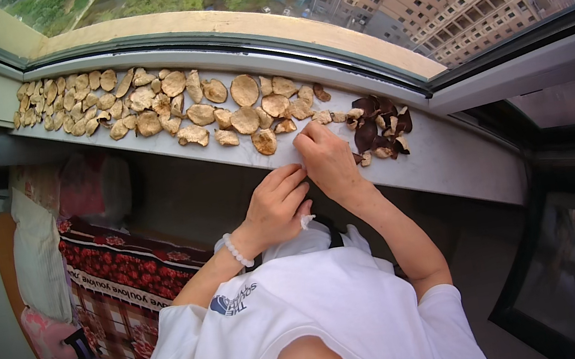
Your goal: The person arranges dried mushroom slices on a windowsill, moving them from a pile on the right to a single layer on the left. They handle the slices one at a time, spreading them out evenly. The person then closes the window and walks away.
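Dried tan slices [244,91] of a fruit or vegetable lie spread along the white window sill [253,156]. To their right is a heap of dark reddish-brown pieces [367,134], mixed with small pale bits [366,158]. My right hand [333,163] rests at the sill's front edge between the two groups, fingers closed and bent down; whatever they pinch is hidden. Just left of it and nearer to me, my left hand [278,206] is curled, its fingertips close to the right hand. A small white scrap [307,220] shows at its thumb. A beaded bracelet [237,251] circles the left wrist.
Beyond the sill runs the window frame [219,45], with trees and tall buildings outside. An opened window sash [561,270] stands at the right. Below the sill on the left is a bed with a red patterned blanket [114,258] and a pale pillow [38,255].
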Motion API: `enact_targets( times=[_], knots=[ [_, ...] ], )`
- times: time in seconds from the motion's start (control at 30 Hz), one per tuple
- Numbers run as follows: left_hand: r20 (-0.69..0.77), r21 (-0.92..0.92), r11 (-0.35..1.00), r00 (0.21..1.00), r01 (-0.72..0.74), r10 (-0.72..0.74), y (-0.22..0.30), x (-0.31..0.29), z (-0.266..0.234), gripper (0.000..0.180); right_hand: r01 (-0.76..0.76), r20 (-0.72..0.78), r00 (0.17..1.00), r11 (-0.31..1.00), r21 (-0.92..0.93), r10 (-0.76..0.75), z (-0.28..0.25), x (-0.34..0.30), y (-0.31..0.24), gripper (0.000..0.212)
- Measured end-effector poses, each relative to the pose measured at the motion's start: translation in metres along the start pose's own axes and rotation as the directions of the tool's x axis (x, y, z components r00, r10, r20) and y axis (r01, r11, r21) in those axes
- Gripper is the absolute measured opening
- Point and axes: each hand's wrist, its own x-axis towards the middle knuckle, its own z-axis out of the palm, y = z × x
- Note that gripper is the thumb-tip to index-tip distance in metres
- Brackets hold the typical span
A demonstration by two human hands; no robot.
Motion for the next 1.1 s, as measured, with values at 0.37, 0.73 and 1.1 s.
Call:
enact_targets(
  times=[0.37, 0.73, 1.1],
  knots=[
    [0.006, -0.028, 1.0, 1.0, 0.005, -0.005, 0.0, -0.002, -0.004, 0.033, -0.282, -0.103, 0.958, 0.939, -0.196, 0.266, -0.05, -0.065, 0.005, 0.018],
    [0.091, -0.032, 0.999, 0.995, -0.03, 0.033, 0.003, 0.014, 0.006, 0.033, -0.193, -0.249, 0.955, 0.976, -0.104, 0.162, -0.02, -0.038, 0.007, 0.009],
    [0.225, 0.026, 0.99, 0.966, -0.137, 0.127, 0.004, 0.006, 0.012, 0.041, -0.322, -0.399, 0.897, 0.899, -0.296, 0.19, -0.033, -0.038, 0.025, 0.023]
  ],
)
